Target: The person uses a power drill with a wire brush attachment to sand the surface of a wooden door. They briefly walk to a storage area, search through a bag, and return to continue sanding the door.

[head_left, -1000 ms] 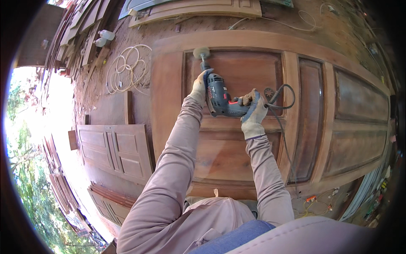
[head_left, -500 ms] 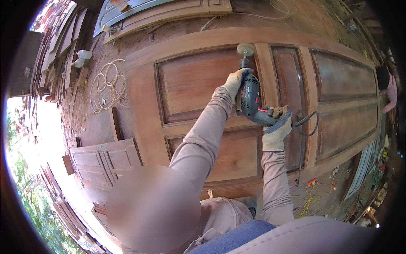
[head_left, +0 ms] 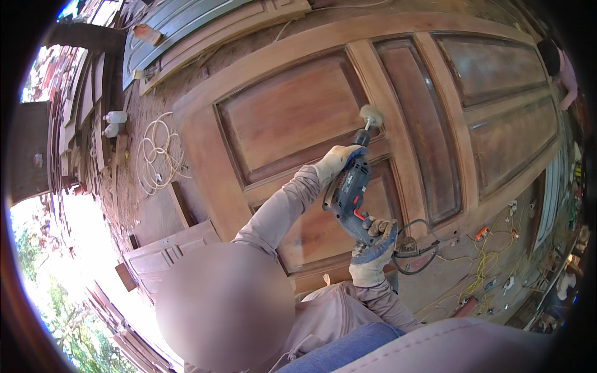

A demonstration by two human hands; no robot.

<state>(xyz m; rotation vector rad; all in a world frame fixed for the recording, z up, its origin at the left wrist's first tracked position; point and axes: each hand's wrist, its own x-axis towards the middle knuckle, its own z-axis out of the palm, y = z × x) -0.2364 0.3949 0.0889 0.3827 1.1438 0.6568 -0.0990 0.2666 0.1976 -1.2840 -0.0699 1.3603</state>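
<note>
A dark corded power drill (head_left: 349, 200) is held in both my gloved hands over a brown panelled wooden door (head_left: 202, 143). My left hand (head_left: 337, 163) is wrapped round the drill's front, just behind the chuck. At the rear handle, my right hand (head_left: 373, 253) grips with its fingers near the red trigger. A round, pale abrasive wheel (head_left: 372, 114) is fitted to the drill. It lies at the inner corner of the large upper-left panel, beside a raised upright; whether it touches the wood I cannot tell. The black power cord (head_left: 415, 271) loops from the handle.
Coiled pale hose (head_left: 158, 155) lies on the ground at left, near plastic bottles (head_left: 114, 124) and stacked planks (head_left: 78, 118). A blue-grey door (head_left: 186, 28) lies at the far left. Tangled yellow cord (head_left: 482, 264) is at right. Another person (head_left: 564, 74) is at the door's far right end.
The drill and both hands have come nearer to me, the wheel moving from the panel's far edge down along its right side. My view has also shifted.
</note>
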